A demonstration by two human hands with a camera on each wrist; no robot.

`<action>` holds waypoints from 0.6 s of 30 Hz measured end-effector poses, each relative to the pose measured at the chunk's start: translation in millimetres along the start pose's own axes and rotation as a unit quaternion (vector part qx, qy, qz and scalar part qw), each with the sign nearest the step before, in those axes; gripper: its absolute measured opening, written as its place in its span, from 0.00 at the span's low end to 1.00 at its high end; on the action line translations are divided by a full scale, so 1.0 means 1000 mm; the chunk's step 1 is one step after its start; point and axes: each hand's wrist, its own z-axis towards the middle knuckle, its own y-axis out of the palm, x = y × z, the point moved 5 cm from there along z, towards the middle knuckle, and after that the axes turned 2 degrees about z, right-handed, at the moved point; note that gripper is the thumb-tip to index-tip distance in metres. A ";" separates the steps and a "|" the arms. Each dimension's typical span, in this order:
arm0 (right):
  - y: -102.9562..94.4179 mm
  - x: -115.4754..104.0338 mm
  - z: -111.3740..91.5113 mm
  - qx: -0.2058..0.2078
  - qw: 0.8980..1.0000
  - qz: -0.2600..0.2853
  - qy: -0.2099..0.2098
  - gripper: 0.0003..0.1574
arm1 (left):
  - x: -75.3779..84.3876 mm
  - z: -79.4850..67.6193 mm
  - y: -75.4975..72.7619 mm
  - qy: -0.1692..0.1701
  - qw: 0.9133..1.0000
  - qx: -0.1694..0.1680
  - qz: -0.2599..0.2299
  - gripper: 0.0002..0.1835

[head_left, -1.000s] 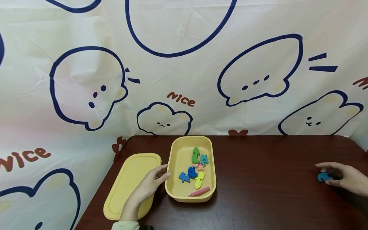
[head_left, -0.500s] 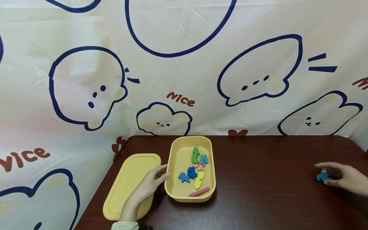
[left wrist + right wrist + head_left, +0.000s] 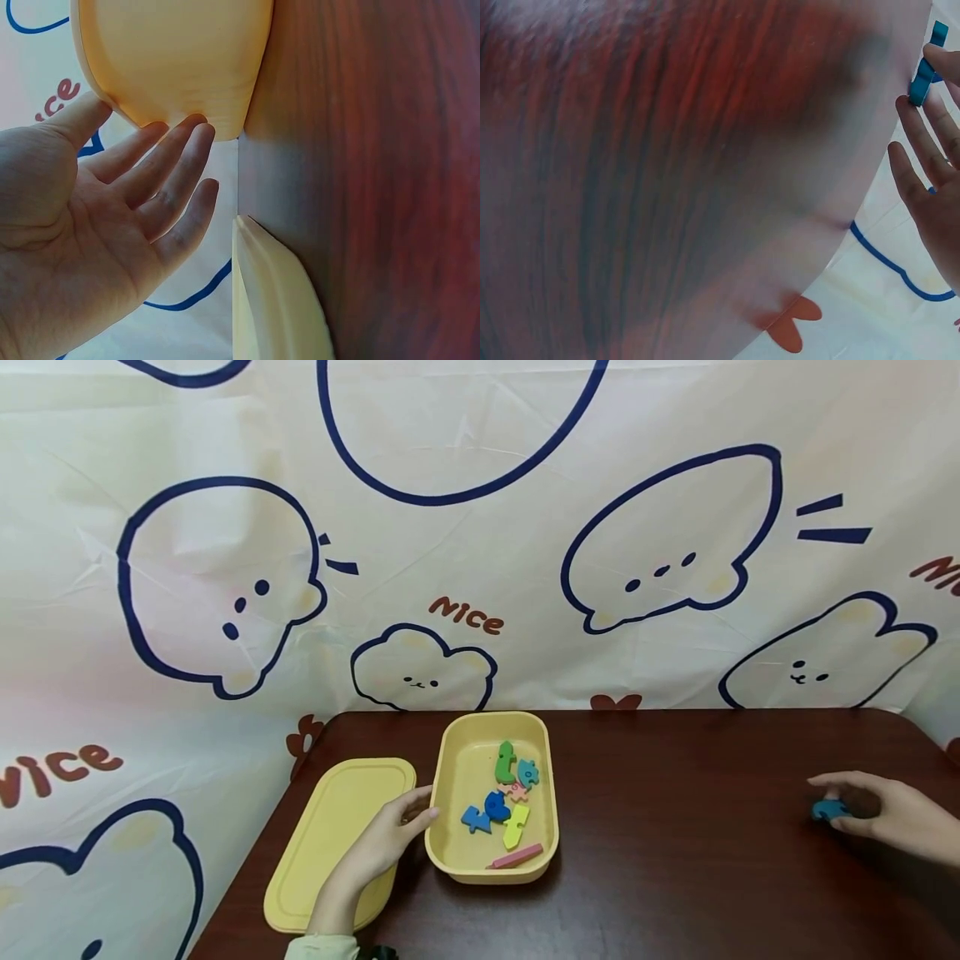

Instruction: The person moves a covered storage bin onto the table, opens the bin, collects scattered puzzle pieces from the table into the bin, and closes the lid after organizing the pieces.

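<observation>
On the brown table stands a yellow plastic box [image 3: 437,827], with small toy puzzle pieces inside: a green one [image 3: 505,763], a yellow one [image 3: 516,826] and several in blue, teal and pink. My left hand [image 3: 381,837] is at the box's left side. In the left wrist view its thumb tip touches the rim and its loosely extended fingers lie against the outer wall. Far to the right, my right hand [image 3: 888,810] pinches a teal-blue puzzle piece [image 3: 828,810] between thumb and fingers, low over the table. The right wrist view shows that piece [image 3: 922,81] at the fingertips.
A flat yellow lid [image 3: 337,827] lies left of the box, partly under my left forearm. A pink crayon-like piece [image 3: 516,857] rests near the box's front end. Behind the table [image 3: 660,877] hangs a white cloth [image 3: 525,552] with cartoon bears.
My right hand has shifted slightly left with the teal-blue puzzle piece. The left hand stays at the box; the whole head view has drifted a little.
</observation>
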 end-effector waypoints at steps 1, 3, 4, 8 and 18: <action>0.000 -0.002 0.001 0.000 1.000 0.000 -0.003 0.35 | 0.000 0.000 0.000 0.001 1.000 0.000 0.000 0.25; 0.000 -0.006 0.002 0.001 1.000 0.000 -0.011 0.35 | 0.000 0.000 0.000 0.002 1.000 0.000 0.000 0.25; -0.001 -0.009 0.002 0.000 1.000 0.001 -0.012 0.35 | -0.001 0.001 0.000 0.001 1.000 0.000 0.000 0.25; 0.001 -0.017 0.003 0.004 1.000 0.009 -0.021 0.35 | -0.001 0.001 -0.001 0.000 1.000 -0.001 -0.001 0.25; 0.002 -0.043 0.004 0.022 0.998 0.024 -0.060 0.36 | -0.002 0.001 0.000 0.000 1.000 0.000 -0.004 0.25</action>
